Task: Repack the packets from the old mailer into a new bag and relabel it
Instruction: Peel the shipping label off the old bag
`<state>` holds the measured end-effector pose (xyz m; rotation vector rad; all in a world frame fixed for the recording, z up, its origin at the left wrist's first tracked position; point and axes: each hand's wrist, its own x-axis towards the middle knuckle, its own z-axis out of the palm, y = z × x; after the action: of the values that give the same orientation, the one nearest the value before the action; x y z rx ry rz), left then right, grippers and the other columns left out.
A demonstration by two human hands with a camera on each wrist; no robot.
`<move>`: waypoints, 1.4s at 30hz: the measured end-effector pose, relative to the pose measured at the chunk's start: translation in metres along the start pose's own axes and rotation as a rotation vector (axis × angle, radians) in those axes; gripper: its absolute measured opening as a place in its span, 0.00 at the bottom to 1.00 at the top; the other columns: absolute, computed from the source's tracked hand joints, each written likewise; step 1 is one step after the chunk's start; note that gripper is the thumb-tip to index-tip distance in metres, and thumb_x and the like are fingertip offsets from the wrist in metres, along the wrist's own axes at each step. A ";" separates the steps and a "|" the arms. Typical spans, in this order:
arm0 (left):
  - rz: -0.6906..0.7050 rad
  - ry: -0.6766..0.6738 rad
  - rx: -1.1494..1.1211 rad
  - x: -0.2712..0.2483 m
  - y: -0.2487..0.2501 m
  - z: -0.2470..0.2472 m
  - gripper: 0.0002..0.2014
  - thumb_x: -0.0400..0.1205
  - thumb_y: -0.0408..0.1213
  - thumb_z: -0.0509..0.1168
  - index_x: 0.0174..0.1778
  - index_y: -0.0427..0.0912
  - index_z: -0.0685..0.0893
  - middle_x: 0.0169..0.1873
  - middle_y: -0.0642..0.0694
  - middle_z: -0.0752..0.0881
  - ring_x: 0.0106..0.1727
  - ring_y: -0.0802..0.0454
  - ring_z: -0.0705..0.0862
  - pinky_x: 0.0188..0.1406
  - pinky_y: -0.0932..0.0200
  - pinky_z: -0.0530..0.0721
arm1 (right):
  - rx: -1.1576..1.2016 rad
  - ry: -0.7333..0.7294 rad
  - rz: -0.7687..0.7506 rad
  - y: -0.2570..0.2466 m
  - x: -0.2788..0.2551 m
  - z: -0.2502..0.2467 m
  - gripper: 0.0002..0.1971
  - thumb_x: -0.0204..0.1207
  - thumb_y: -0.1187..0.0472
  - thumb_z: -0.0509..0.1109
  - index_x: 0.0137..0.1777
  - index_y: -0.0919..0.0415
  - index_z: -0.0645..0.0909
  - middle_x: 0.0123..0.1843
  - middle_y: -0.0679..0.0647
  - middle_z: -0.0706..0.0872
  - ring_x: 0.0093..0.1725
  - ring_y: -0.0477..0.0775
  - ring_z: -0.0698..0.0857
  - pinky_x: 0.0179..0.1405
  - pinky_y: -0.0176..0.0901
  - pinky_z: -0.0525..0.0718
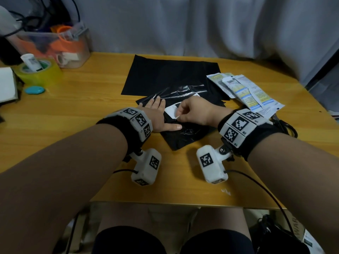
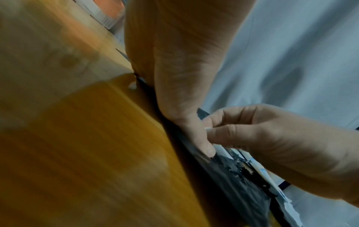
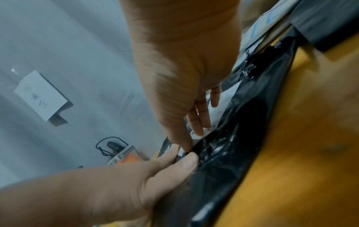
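The crumpled old black mailer (image 1: 185, 133) lies mid-table with a white label (image 1: 170, 112) stuck on it. My left hand (image 1: 161, 114) lies flat on the mailer with straight fingers and presses it down, thumb beside the label's edge. My right hand (image 1: 178, 116) pinches the label's near edge between thumb and forefinger. In the right wrist view that pinch (image 3: 187, 138) sits on the label's (image 3: 227, 98) edge, above the mailer (image 3: 233, 153). The flat new black bag (image 1: 170, 76) lies behind. Several white, blue and yellow packets (image 1: 245, 90) are piled to the right.
On the wooden table (image 1: 82, 99), a clear box (image 1: 60, 44) with orange items stands back left, beside a yellow-green tape roll (image 1: 39, 73), a teal object (image 1: 34, 90) and a white pad (image 1: 6, 85). A grey curtain hangs behind. Cables trail off the right edge.
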<state>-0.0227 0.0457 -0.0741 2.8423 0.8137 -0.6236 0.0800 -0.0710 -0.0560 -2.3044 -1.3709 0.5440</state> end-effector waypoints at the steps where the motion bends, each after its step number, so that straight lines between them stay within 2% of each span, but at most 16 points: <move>1: 0.000 0.000 -0.002 0.000 0.000 0.000 0.57 0.69 0.77 0.50 0.82 0.43 0.35 0.83 0.46 0.36 0.84 0.47 0.39 0.82 0.40 0.45 | -0.045 -0.012 -0.021 0.000 -0.001 0.000 0.06 0.73 0.58 0.74 0.48 0.56 0.85 0.45 0.47 0.87 0.49 0.47 0.85 0.56 0.42 0.82; 3: -0.003 -0.003 -0.003 0.000 -0.001 0.000 0.58 0.68 0.78 0.50 0.82 0.43 0.35 0.83 0.46 0.36 0.84 0.47 0.39 0.82 0.40 0.45 | -0.132 -0.007 -0.030 0.000 -0.003 0.000 0.08 0.71 0.53 0.74 0.49 0.50 0.84 0.47 0.44 0.86 0.52 0.46 0.84 0.63 0.47 0.77; 6: -0.007 0.001 0.005 -0.001 0.000 0.000 0.59 0.67 0.78 0.50 0.82 0.43 0.35 0.83 0.46 0.36 0.84 0.47 0.39 0.82 0.39 0.45 | -0.153 0.014 -0.029 -0.001 -0.004 -0.001 0.08 0.70 0.47 0.75 0.45 0.48 0.83 0.41 0.41 0.84 0.49 0.44 0.83 0.63 0.49 0.70; 8: -0.010 -0.005 0.009 -0.002 0.000 -0.001 0.59 0.67 0.79 0.50 0.82 0.43 0.35 0.83 0.46 0.36 0.84 0.47 0.39 0.81 0.39 0.44 | -0.126 0.007 -0.043 -0.001 -0.001 0.000 0.06 0.71 0.49 0.75 0.41 0.50 0.85 0.37 0.41 0.85 0.46 0.42 0.83 0.64 0.49 0.73; 12: -0.029 -0.024 0.039 -0.002 0.001 -0.002 0.59 0.65 0.80 0.48 0.82 0.44 0.34 0.83 0.46 0.35 0.84 0.48 0.38 0.81 0.36 0.41 | -0.003 -0.002 -0.012 0.000 0.007 -0.001 0.06 0.71 0.56 0.76 0.33 0.51 0.86 0.31 0.41 0.86 0.40 0.41 0.83 0.65 0.59 0.78; 18: -0.061 -0.051 0.083 -0.003 0.003 -0.005 0.59 0.65 0.81 0.45 0.81 0.44 0.33 0.82 0.46 0.35 0.84 0.48 0.37 0.79 0.32 0.42 | 0.137 0.008 0.128 0.002 0.016 -0.004 0.08 0.68 0.56 0.78 0.38 0.61 0.88 0.37 0.50 0.91 0.47 0.48 0.88 0.68 0.61 0.77; 22: -0.080 -0.065 0.122 -0.006 0.006 -0.009 0.59 0.65 0.81 0.44 0.81 0.43 0.32 0.82 0.46 0.34 0.84 0.48 0.39 0.79 0.31 0.44 | 0.084 0.003 0.148 0.000 0.016 -0.008 0.09 0.68 0.52 0.78 0.36 0.58 0.87 0.25 0.43 0.86 0.42 0.45 0.86 0.69 0.63 0.74; 26: -0.094 -0.070 0.130 -0.006 0.006 -0.010 0.59 0.65 0.81 0.44 0.81 0.44 0.32 0.82 0.46 0.34 0.84 0.48 0.38 0.79 0.30 0.44 | 0.094 0.028 0.151 -0.001 0.016 -0.012 0.10 0.68 0.53 0.79 0.39 0.60 0.88 0.23 0.42 0.85 0.43 0.47 0.85 0.67 0.62 0.76; 28: -0.096 -0.069 0.134 -0.005 0.006 -0.009 0.59 0.65 0.81 0.43 0.81 0.44 0.32 0.82 0.46 0.34 0.84 0.48 0.38 0.79 0.30 0.43 | 0.153 0.026 0.152 0.000 0.017 -0.012 0.09 0.68 0.56 0.79 0.37 0.61 0.88 0.26 0.45 0.86 0.42 0.47 0.86 0.65 0.60 0.79; 31: -0.097 -0.068 0.132 -0.006 0.006 -0.008 0.59 0.64 0.81 0.43 0.81 0.44 0.31 0.82 0.46 0.33 0.84 0.48 0.37 0.79 0.30 0.42 | 0.196 0.024 0.160 0.002 0.016 -0.011 0.07 0.68 0.56 0.79 0.33 0.57 0.86 0.34 0.49 0.89 0.45 0.50 0.88 0.65 0.59 0.80; 34: -0.098 -0.072 0.121 -0.008 0.006 -0.007 0.59 0.65 0.82 0.43 0.81 0.44 0.31 0.82 0.46 0.33 0.83 0.48 0.36 0.79 0.30 0.41 | 0.236 0.045 0.175 0.003 0.013 -0.013 0.10 0.69 0.56 0.79 0.29 0.55 0.84 0.32 0.47 0.88 0.41 0.48 0.87 0.61 0.55 0.83; 36: -0.096 -0.070 0.113 -0.008 0.006 -0.007 0.59 0.64 0.82 0.43 0.81 0.44 0.31 0.82 0.46 0.33 0.83 0.48 0.36 0.79 0.30 0.41 | 0.284 0.059 0.177 0.003 0.010 -0.014 0.10 0.71 0.59 0.78 0.30 0.57 0.83 0.35 0.51 0.88 0.36 0.45 0.85 0.49 0.43 0.86; 38: -0.098 -0.072 0.108 -0.008 0.006 -0.006 0.59 0.64 0.82 0.43 0.81 0.45 0.31 0.82 0.46 0.32 0.83 0.48 0.35 0.79 0.30 0.41 | 0.348 0.068 0.182 0.002 0.006 -0.015 0.11 0.72 0.62 0.77 0.31 0.60 0.81 0.34 0.54 0.86 0.32 0.45 0.84 0.32 0.31 0.83; 39: -0.102 -0.074 0.102 -0.008 0.006 -0.006 0.60 0.64 0.82 0.43 0.81 0.45 0.31 0.82 0.46 0.32 0.83 0.48 0.35 0.79 0.31 0.40 | 0.377 0.077 0.188 0.003 0.005 -0.014 0.11 0.72 0.63 0.76 0.31 0.61 0.81 0.33 0.54 0.86 0.31 0.45 0.84 0.29 0.29 0.82; 40: -0.104 -0.074 0.093 -0.008 0.006 -0.006 0.60 0.64 0.82 0.43 0.81 0.45 0.31 0.82 0.46 0.32 0.83 0.48 0.35 0.79 0.31 0.40 | 0.400 0.091 0.195 0.004 0.005 -0.013 0.10 0.72 0.64 0.76 0.31 0.61 0.81 0.34 0.55 0.86 0.33 0.46 0.84 0.31 0.30 0.83; 42: -0.090 -0.059 0.061 -0.010 0.004 -0.003 0.60 0.64 0.82 0.44 0.81 0.44 0.31 0.82 0.46 0.32 0.83 0.48 0.35 0.79 0.31 0.40 | 0.432 0.120 0.213 0.008 0.006 -0.011 0.11 0.72 0.63 0.77 0.31 0.61 0.81 0.34 0.55 0.86 0.36 0.49 0.85 0.43 0.38 0.86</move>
<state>-0.0269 0.0384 -0.0670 2.8389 0.9331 -0.7529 0.0940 -0.0707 -0.0515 -2.0936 -0.8565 0.6784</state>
